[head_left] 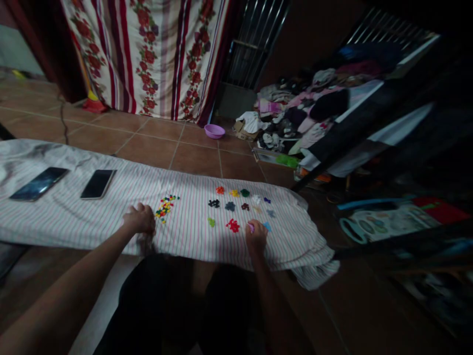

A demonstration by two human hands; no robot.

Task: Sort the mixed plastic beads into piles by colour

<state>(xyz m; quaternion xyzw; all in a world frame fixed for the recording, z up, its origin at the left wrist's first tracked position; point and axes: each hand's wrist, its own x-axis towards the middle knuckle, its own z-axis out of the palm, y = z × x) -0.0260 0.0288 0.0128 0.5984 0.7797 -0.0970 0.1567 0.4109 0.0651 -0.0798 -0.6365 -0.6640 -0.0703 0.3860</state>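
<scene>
My left hand (140,218) rests on the striped cloth (185,244) with its fingers curled in. What it holds, if anything, is hidden. Just right of it lies a loose mix of small coloured pieces (165,207), mostly yellow, green and red. Fingers of my right hand (256,235) are bent together over small pinkish-purple pieces (252,227); whether any are gripped is unclear. Close by are a red pile (232,226) and light blue pieces (267,226). Single-colour piles stand in rows beyond, including black (213,203), grey (230,206), orange (219,190) and dark green (245,193).
Two phones, one larger (40,184) and one smaller (98,184), lie on the cloth at left. Past the far edge, a purple basin (214,131) stands on the tiled floor before a flowered curtain (148,59). Clothes (295,108) are heaped at back right.
</scene>
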